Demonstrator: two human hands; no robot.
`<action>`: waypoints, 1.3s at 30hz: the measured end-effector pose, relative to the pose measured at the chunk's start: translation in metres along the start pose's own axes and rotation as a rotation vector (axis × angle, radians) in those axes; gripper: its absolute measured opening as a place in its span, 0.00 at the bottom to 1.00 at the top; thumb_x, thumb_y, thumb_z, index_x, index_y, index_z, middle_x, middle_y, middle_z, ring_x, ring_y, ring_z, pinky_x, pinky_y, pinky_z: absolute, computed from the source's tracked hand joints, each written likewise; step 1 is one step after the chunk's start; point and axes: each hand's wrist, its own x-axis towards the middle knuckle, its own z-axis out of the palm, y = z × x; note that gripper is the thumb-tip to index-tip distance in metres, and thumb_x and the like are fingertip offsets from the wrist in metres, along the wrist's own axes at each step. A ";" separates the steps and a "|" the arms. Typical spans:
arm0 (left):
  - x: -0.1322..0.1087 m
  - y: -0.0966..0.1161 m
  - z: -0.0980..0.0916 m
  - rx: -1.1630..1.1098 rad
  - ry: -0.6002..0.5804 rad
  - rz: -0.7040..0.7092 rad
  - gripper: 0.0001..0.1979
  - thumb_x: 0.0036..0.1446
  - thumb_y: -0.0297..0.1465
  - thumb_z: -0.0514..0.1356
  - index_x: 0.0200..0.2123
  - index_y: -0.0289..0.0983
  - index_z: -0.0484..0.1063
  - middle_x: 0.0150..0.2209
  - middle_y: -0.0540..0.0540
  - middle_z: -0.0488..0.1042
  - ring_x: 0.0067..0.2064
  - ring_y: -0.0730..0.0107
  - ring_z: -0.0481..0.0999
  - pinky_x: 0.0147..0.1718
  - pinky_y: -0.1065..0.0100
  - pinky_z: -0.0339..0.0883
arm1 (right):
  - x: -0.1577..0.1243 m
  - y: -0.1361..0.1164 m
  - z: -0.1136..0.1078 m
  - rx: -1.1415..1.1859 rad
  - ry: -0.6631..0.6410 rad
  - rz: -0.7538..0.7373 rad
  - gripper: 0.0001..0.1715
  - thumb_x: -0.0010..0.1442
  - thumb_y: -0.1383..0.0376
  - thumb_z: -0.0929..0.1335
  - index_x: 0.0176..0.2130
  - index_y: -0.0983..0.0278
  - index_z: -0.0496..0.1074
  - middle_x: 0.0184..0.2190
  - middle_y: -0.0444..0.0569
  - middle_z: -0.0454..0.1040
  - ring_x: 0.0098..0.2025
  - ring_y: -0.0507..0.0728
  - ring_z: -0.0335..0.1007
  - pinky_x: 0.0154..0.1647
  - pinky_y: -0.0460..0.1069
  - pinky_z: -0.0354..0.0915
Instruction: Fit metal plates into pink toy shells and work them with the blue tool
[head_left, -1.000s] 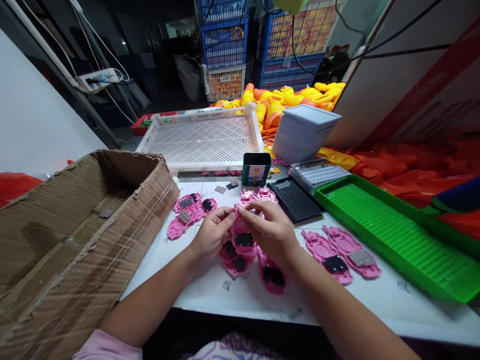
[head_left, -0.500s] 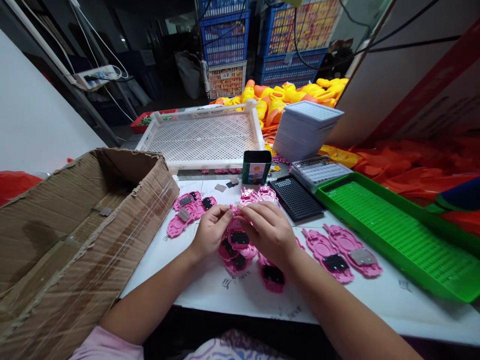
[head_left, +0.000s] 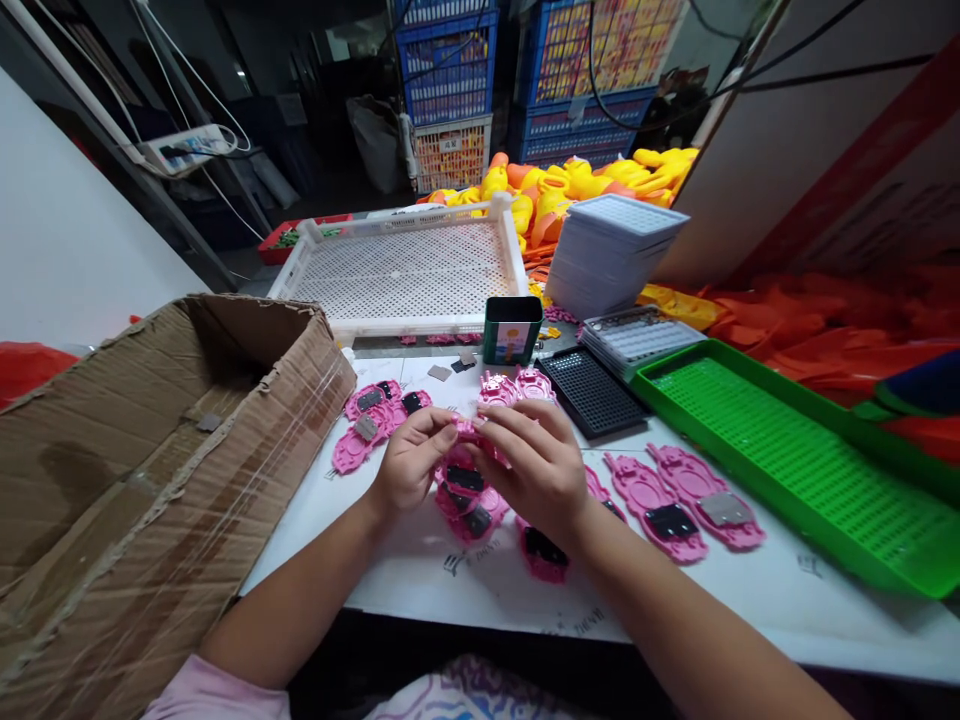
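i see both forearms come in from the near edge and meet over the middle of the white table [head_left: 750, 600]. the left hand [head_left: 409, 462] is curled, palm turned right, thumb and forefinger closed narrowly on the left end of a small pink part [head_left: 472, 433]. the right hand [head_left: 536, 465] lies knuckles up, its fingers bent and pinching the same pink part from the right, so the two sets of fingertips nearly touch. the part is held just above a pile of pink shells [head_left: 465, 497] with dark inserts, directly under the hands.

more pink shells lie left of the hands [head_left: 375, 415], just beyond them [head_left: 517, 385] and to the right [head_left: 682, 497], where one carries a black insert and one a grey plate. a taped cardboard box [head_left: 150, 450] stands at the near left. farther off are a white perforated tray [head_left: 409, 270], a green tin [head_left: 511, 330], a black grid tray [head_left: 592, 395], a stack of grey trays [head_left: 611, 255] and, to the right, a long green tray [head_left: 787, 460]. yellow and orange toys [head_left: 585, 185] are heaped at the far side before blue crates [head_left: 450, 60].

the tin bears a small picture label i cannot read. faint grey print [head_left: 456, 563] on the table sheet near me is too blurred to make out.
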 end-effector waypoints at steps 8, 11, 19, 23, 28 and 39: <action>-0.004 -0.004 0.001 0.035 -0.005 0.061 0.19 0.46 0.43 0.72 0.34 0.35 0.73 0.29 0.50 0.74 0.30 0.76 0.72 0.31 0.75 0.67 | 0.000 -0.007 0.004 -0.041 -0.017 0.025 0.13 0.56 0.69 0.71 0.44 0.62 0.72 0.41 0.54 0.80 0.42 0.60 0.72 0.43 0.57 0.72; -0.004 -0.002 0.000 0.041 -0.003 0.051 0.20 0.46 0.43 0.72 0.30 0.35 0.71 0.27 0.50 0.72 0.26 0.78 0.69 0.26 0.76 0.64 | 0.000 -0.010 0.004 0.044 -0.055 0.045 0.13 0.58 0.69 0.70 0.45 0.62 0.72 0.40 0.53 0.80 0.42 0.59 0.73 0.45 0.56 0.72; -0.005 0.010 0.002 -0.114 -0.036 -0.048 0.22 0.42 0.42 0.74 0.26 0.35 0.67 0.22 0.53 0.68 0.20 0.79 0.67 0.21 0.76 0.62 | 0.004 -0.010 -0.007 0.245 -0.117 0.000 0.24 0.64 0.56 0.65 0.54 0.68 0.68 0.41 0.58 0.76 0.45 0.60 0.72 0.46 0.56 0.72; -0.002 0.010 -0.005 -0.196 -0.090 -0.108 0.21 0.42 0.42 0.74 0.29 0.34 0.70 0.22 0.53 0.71 0.20 0.78 0.69 0.20 0.77 0.65 | 0.003 -0.010 -0.005 0.281 -0.104 0.013 0.22 0.64 0.58 0.65 0.53 0.68 0.69 0.40 0.58 0.76 0.43 0.60 0.72 0.45 0.57 0.72; 0.002 0.010 -0.013 -0.286 -0.159 -0.214 0.19 0.44 0.38 0.74 0.37 0.35 0.76 0.25 0.50 0.75 0.22 0.77 0.73 0.21 0.77 0.68 | 0.003 -0.009 -0.005 0.278 -0.092 0.008 0.20 0.64 0.60 0.65 0.51 0.69 0.69 0.41 0.58 0.76 0.44 0.59 0.72 0.46 0.56 0.72; 0.001 0.014 -0.012 -0.203 -0.144 -0.191 0.19 0.46 0.40 0.72 0.35 0.33 0.76 0.21 0.51 0.71 0.18 0.78 0.67 0.13 0.77 0.61 | 0.003 -0.005 -0.008 0.274 -0.079 0.025 0.21 0.64 0.62 0.65 0.54 0.69 0.67 0.42 0.58 0.76 0.45 0.59 0.72 0.47 0.56 0.71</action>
